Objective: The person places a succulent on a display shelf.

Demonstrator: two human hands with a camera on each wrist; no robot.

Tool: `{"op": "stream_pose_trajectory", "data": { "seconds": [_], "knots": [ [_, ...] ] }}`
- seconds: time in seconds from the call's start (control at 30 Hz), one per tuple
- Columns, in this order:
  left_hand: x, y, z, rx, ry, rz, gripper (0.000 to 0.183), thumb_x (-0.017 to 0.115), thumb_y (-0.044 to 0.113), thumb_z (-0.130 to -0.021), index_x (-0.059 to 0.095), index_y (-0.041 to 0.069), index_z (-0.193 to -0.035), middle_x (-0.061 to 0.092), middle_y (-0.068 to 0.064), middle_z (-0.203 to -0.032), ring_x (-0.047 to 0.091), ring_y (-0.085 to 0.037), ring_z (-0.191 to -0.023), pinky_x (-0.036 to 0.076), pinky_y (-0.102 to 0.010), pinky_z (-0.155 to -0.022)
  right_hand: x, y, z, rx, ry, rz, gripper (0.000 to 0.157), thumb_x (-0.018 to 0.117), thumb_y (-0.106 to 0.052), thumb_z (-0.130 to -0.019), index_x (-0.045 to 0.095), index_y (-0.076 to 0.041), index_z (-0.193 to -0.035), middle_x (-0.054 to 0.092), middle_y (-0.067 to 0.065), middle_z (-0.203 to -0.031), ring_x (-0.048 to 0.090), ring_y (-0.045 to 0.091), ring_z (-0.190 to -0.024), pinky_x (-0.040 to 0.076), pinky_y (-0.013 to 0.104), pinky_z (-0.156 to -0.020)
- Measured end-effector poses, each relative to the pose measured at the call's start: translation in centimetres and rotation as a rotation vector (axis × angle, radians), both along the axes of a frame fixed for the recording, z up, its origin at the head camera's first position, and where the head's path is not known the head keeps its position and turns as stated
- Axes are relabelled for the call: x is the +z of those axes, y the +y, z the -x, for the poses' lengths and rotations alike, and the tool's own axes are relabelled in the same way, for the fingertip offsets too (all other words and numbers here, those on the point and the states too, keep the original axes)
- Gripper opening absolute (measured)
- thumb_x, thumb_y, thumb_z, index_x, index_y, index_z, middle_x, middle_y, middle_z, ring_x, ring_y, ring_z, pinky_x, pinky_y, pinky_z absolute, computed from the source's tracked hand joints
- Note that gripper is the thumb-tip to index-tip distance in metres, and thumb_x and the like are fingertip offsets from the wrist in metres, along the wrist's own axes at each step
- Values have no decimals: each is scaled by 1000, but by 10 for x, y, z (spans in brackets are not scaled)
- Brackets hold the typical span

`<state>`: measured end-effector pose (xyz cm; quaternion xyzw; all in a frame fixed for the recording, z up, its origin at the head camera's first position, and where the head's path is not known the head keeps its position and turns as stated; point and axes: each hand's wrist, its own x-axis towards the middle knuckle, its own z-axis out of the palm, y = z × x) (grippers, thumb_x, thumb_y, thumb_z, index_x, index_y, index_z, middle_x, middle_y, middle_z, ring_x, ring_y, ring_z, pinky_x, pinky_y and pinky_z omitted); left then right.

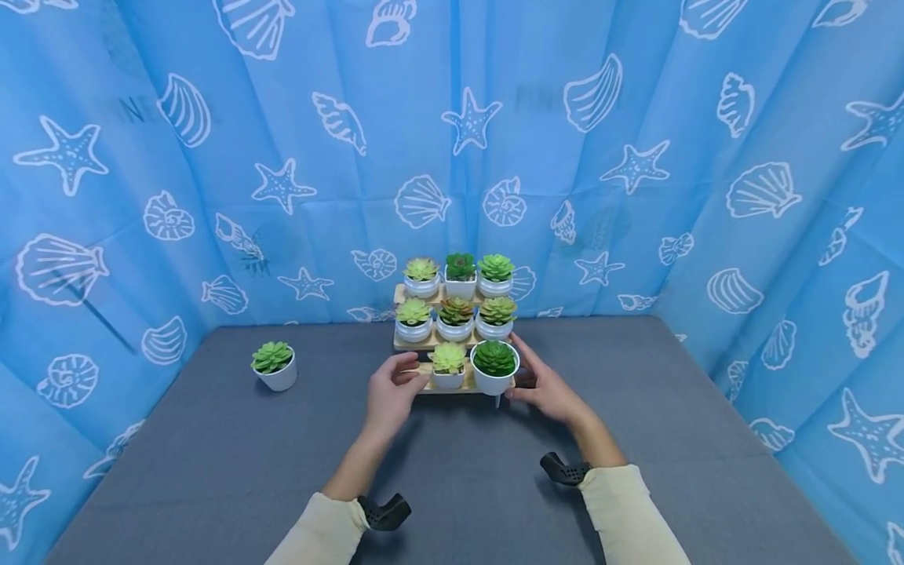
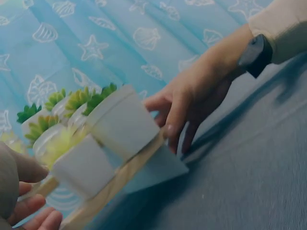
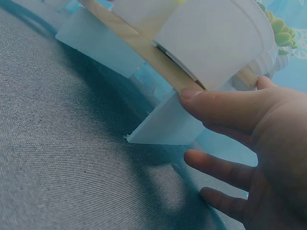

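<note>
A three-tier wooden plant stand [image 1: 468, 384] bears several small potted succulents. On its bottom shelf [image 2: 120, 184] are a yellow-green succulent in a small square white pot [image 1: 448, 380] and a dark green one in a larger round white pot [image 1: 493, 384]. My left hand [image 1: 391, 396] holds the left end of this shelf, thumb in front. At the right end my right hand [image 1: 554, 392] grips the same shelf, its thumb [image 3: 206, 100] on the front corner beside the round pot and a fingertip at the back edge. The other fingers of that hand are spread below.
Apart on the left of the grey cloth-covered table [image 1: 233, 463] stands a green succulent in a white pot [image 1: 281, 378]. Six more potted succulents fill the upper two tiers. Pale angled supports [image 3: 168, 124] carry the bottom shelf. A blue shell-patterned curtain [image 1: 452, 220] hangs close behind.
</note>
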<state>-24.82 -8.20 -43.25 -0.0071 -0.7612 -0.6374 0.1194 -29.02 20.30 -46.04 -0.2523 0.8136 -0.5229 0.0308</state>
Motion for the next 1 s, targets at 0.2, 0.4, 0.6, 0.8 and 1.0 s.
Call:
{"op": "stream_pose_trajectory", "data": {
  "seconds": [0.2,0.4,0.6,0.8,1.0],
  "knots": [
    [-7,-23,-2,114,61,19,29,72,1,-85,66,0,-113,67,-14,-108,64,-29,-98,53,-43,-85,1,1,0,-3,2,-1,97,73,0,-84,11,-14,-157,55,28,-127,61,40,-104,48,55,-89],
    [-16,-54,-6,204,32,61,28,70,4,-88,64,1,-115,65,-13,-112,61,-27,-103,52,-40,-84,0,2,0,-7,4,-10,96,73,-1,-84,12,-14,-157,55,28,-129,61,39,-105,48,55,-90],
    [-23,-90,-8,277,27,52,29,68,5,-89,63,0,-117,64,-17,-116,59,-28,-107,46,-18,-74,0,1,-1,9,9,9,97,73,2,-84,12,-11,-157,55,29,-127,61,40,-107,49,52,-90],
    [-31,-120,-6,392,27,24,28,66,2,-90,62,-3,-117,63,-19,-116,59,-24,-102,43,-10,-69,1,1,-1,2,-8,10,98,73,2,-83,11,-15,-158,54,29,-130,59,42,-109,48,55,-92],
    [-37,-145,1,484,-45,-37,31,65,4,-90,60,-5,-119,61,-19,-117,54,-11,-93,44,-15,-73,1,-1,-1,-11,-11,5,98,73,2,-84,12,-17,-158,54,28,-130,59,40,-109,48,53,-92]
  ]
}}
